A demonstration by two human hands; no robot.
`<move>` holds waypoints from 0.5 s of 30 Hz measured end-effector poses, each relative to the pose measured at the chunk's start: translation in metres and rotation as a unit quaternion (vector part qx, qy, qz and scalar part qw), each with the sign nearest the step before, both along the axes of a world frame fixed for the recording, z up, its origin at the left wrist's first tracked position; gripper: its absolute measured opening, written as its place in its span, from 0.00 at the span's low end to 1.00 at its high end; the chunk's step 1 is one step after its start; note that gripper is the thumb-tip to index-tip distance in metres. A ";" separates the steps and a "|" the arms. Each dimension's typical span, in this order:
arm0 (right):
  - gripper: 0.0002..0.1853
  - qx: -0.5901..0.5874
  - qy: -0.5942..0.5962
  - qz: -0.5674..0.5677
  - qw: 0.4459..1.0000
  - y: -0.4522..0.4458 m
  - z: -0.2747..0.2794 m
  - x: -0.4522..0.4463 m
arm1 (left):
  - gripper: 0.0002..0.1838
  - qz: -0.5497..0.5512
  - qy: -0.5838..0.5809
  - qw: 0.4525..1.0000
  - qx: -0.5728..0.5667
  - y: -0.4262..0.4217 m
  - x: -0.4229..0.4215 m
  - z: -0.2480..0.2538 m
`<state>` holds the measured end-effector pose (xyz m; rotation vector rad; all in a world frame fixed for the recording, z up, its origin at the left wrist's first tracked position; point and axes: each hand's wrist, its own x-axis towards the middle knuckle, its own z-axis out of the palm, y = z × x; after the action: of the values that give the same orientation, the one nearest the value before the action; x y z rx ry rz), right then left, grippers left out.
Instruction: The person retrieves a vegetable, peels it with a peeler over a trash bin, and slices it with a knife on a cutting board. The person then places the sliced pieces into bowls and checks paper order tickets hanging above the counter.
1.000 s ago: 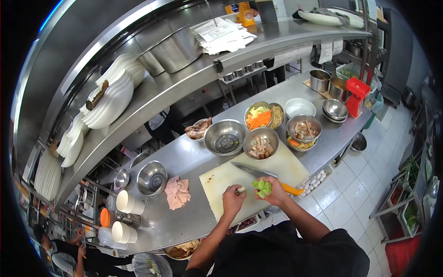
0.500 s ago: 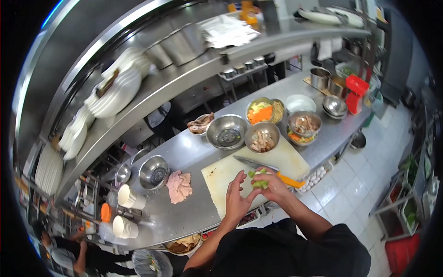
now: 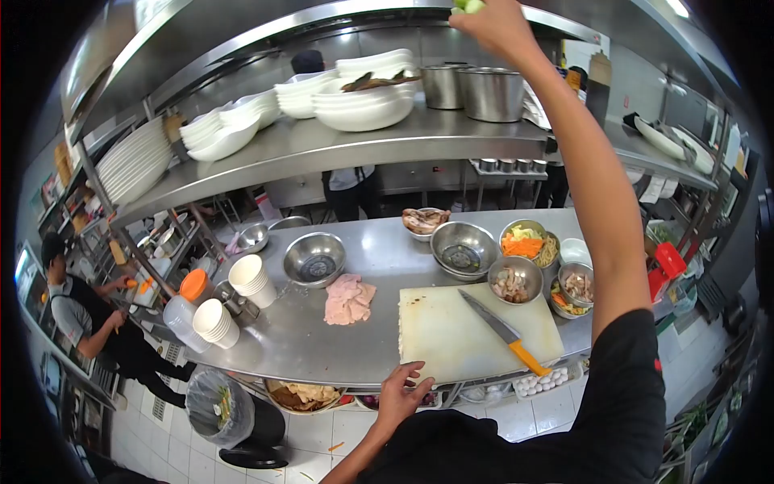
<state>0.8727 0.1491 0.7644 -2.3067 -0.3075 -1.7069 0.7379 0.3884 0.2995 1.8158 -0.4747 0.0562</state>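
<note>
My right hand (image 3: 493, 28) is raised high at the top edge of the view, above the upper shelf, its fingers closed round light green vegetable pieces (image 3: 468, 6). Part of that bunch is cut off by the frame. Low down, my left hand (image 3: 401, 395) is beside the front left corner of the white cutting board (image 3: 439, 339), fingers apart with nothing in them. A knife (image 3: 496, 323) with an orange handle lies slantwise on the board. Behind it stand a bowl of cut meat (image 3: 514, 281) and an empty-looking steel bowl (image 3: 465, 250).
Raw pink meat (image 3: 349, 299) lies on the steel counter (image 3: 322, 355). Stacked white bowls (image 3: 363, 109) and steel pots (image 3: 493, 95) fill the upper shelf. A lined bin (image 3: 211, 411) stands on the floor at the left. A co-worker (image 3: 101, 323) is further left.
My right hand has swung up from over the board, carrying the green pieces away from my left hand. My view has turned leftward and shows more of the shelf and floor.
</note>
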 end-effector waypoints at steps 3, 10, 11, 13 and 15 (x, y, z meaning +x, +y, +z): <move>0.21 -0.103 0.007 -0.068 0.992 -0.044 0.025 0.133 | 0.19 0.026 0.086 0.996 -0.028 0.011 -0.012 0.001; 0.25 -0.204 0.347 -0.226 0.887 -0.050 0.037 0.231 | 0.17 0.044 0.120 0.991 -0.034 0.032 -0.027 -0.015; 0.24 -0.247 0.369 -0.240 0.863 -0.070 0.035 0.249 | 0.17 0.048 0.103 0.993 -0.038 0.033 -0.029 -0.015; 0.25 -0.094 0.327 -0.241 0.909 -0.044 0.032 0.195 | 0.16 0.037 0.088 0.995 -0.036 0.035 -0.031 -0.018; 0.13 -0.081 0.178 -0.204 0.959 -0.036 0.041 0.155 | 0.15 0.009 0.060 0.996 -0.069 0.030 -0.029 -0.021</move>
<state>1.0280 0.1136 0.8051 -2.8967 0.1159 -1.4169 0.7088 0.4189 0.2787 1.6770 -0.3606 -0.0069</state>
